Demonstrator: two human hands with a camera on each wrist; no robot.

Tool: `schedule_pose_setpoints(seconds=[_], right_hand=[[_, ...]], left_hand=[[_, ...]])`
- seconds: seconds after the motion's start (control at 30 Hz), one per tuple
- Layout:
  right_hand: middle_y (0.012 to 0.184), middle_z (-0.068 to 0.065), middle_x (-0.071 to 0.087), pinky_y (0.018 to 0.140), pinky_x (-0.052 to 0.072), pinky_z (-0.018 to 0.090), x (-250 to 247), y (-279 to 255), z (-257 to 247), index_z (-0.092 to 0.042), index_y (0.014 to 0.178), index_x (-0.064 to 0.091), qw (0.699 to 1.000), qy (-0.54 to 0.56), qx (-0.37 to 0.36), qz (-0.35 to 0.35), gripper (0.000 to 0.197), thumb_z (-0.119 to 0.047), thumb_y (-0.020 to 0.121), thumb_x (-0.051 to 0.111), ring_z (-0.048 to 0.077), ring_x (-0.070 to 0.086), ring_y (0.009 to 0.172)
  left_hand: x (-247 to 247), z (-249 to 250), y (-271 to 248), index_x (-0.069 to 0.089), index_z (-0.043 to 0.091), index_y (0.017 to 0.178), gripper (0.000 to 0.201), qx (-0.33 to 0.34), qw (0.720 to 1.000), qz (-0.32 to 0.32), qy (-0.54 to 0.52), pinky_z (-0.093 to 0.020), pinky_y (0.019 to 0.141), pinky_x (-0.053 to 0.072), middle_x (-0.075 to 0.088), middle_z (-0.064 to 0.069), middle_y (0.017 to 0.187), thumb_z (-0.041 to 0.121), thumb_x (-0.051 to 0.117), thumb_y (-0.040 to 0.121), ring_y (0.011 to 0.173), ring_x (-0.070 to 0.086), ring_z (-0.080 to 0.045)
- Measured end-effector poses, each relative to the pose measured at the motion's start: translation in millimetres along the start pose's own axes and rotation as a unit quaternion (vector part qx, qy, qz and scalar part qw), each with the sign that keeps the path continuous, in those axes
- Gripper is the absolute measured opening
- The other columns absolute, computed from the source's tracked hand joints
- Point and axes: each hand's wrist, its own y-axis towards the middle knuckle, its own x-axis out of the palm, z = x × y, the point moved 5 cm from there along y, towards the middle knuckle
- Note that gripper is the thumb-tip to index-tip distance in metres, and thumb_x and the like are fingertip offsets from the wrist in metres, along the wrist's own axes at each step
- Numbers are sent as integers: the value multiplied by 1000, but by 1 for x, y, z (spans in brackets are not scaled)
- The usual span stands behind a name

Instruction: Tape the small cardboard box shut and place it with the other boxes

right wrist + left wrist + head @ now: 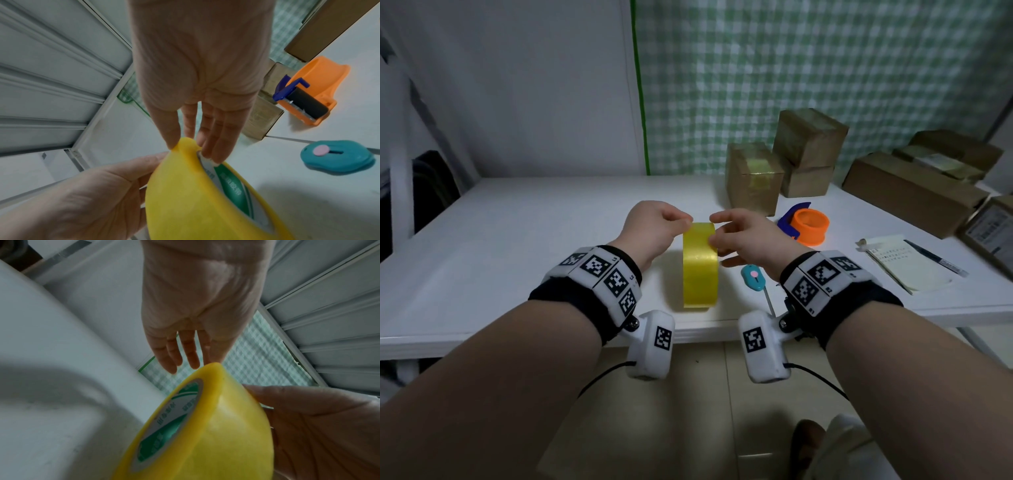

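— Both hands, what do they hold?
— Left hand and right hand pinch the yellow tape roll, upright on the worktop.
— And the small box?
— I cannot tell which one. The roll looks stiff and slippery; hold it at the rim.

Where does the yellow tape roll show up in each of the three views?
Head: yellow tape roll stands on edge at centre, between both hands.
Left wrist: fills the lower middle.
Right wrist: lower centre-right.
Shared landmark: the green checked cloth.

Six cardboard boxes, one yellow tape roll, one orange dispenser, one teal cutter, one notepad, one pen.
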Motion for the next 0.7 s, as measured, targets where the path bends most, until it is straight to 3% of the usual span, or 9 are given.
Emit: schedule_pose_setpoints(seconds=[0.1,0.17,0.27,0.37,0.43,0.57,0.7], right_hand=[[101,6,51,85,55,42,0,2,-3,-12,133,51,1000,-20,-5,7,52,-2,83,65,22,56,88],[109,5,50,85,55,38,0,4,-6,-12,133,52,999,-42,-11,14,52,-3,83,66,21,57,92],[112,5,53,83,55,33,0,7,-9,-11,128,59,995,-79,-29,45,43,-12,85,66,19,58,94],[115,8,61,90,56,38,1,8,-10,-10,120,64,991,-98,-46,77,35,-20,86,66,20,61,95],[116,9,66,93,55,41,1,11,-10,-10,115,68,987,-113,-59,94,30,-20,87,65,19,62,94],[100,6,71,92,55,43,-1,15,-12,-9,101,73,981,-128,-76,121,19,-17,86,65,17,62,85],[76,-9,61,93,54,44,-1,20,-12,-10,97,74,979,-141,-87,118,15,-17,86,66,13,57,81]], left_hand=[[1,1,4,72,5,89,9,7,1000,10,16,-29,80,46,67,-3,89,8,66,83,84,58,-16],[1,2,4,73,6,87,8,19,999,18,38,-29,79,47,66,0,83,10,67,83,81,58,-15],[0,6,1,74,6,89,12,73,992,39,93,-24,82,43,66,0,85,13,65,84,85,58,-13],[1,7,-5,74,6,91,14,114,984,66,118,-18,75,41,66,1,88,14,63,86,83,57,-10],[1,6,-6,73,7,91,14,125,982,84,118,-19,74,45,69,-2,90,14,62,87,82,58,-11],[5,5,-8,72,9,92,14,144,974,108,135,-29,83,50,73,-5,93,16,61,87,86,64,-18],[5,4,-8,72,9,92,15,166,966,134,144,-32,84,51,73,-6,94,17,60,88,88,64,-21]])
